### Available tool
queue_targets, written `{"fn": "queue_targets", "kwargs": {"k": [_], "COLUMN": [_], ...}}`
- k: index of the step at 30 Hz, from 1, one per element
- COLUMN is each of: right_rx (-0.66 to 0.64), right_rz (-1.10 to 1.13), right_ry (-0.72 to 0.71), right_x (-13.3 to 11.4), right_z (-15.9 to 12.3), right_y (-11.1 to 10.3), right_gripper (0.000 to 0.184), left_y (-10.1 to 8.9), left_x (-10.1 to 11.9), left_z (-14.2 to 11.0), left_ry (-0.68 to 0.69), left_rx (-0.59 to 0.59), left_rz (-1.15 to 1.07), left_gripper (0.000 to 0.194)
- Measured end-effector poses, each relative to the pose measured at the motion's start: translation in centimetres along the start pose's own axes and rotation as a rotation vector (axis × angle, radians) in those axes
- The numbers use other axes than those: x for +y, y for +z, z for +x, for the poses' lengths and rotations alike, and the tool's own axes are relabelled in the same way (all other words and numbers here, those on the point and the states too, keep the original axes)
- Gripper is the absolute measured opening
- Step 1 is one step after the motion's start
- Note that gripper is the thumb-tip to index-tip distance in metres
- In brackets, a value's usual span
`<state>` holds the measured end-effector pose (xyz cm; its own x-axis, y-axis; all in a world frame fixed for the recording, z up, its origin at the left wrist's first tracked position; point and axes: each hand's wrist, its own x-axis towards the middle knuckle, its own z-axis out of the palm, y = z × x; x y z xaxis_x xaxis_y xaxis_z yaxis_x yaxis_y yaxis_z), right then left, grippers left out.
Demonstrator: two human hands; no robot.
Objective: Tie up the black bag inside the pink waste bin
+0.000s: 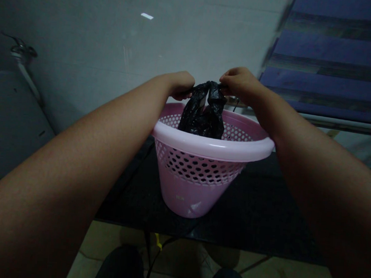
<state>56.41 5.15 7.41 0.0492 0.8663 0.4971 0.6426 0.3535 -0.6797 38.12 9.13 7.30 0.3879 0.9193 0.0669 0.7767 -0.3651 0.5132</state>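
Note:
A pink perforated plastic basket [204, 146] stands on a dark surface in front of me. A black plastic bag [202, 115] rises out of it, bunched at the top. My left hand [179, 84] is closed on the bag's left top end. My right hand [239, 83] is closed on its right top end. Both hands are held above the basket's far rim, a short gap between them, with the bag's top stretched across that gap.
The basket rests on a black tabletop [263, 211] whose near edge runs below it. A pale wall [115, 46] lies behind, with a metal fitting [21, 53] at the left. Blue and dark striped fabric [335, 51] fills the upper right. Tiled floor [274, 274] and my knees show below.

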Motion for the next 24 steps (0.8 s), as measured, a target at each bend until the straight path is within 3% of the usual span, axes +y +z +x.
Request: {"fn": "queue_targets", "kwargs": {"k": [1,10,24], "right_rx": [-0.002,-0.031,-0.047], "right_rz": [0.002,-0.028,0.01], "right_ry": [-0.001,0.013,0.001], "right_x": [0.0,-0.7,-0.8], "right_z": [-0.1,-0.8,-1.2], "right_y": [0.0,-0.1,-0.1], "right_gripper": [0.015,0.013,0.015], "left_y": [0.1,0.6,0.9], "left_x": [0.1,0.6,1.3], "left_z": [-0.1,-0.7,-1.7], "left_ry": [0.012,-0.017,-0.048], "left_rx": [0.057,0.121,0.125], "left_rz": [-0.016,0.033,0.013], "left_gripper": [0.043,0.044,0.041]}}
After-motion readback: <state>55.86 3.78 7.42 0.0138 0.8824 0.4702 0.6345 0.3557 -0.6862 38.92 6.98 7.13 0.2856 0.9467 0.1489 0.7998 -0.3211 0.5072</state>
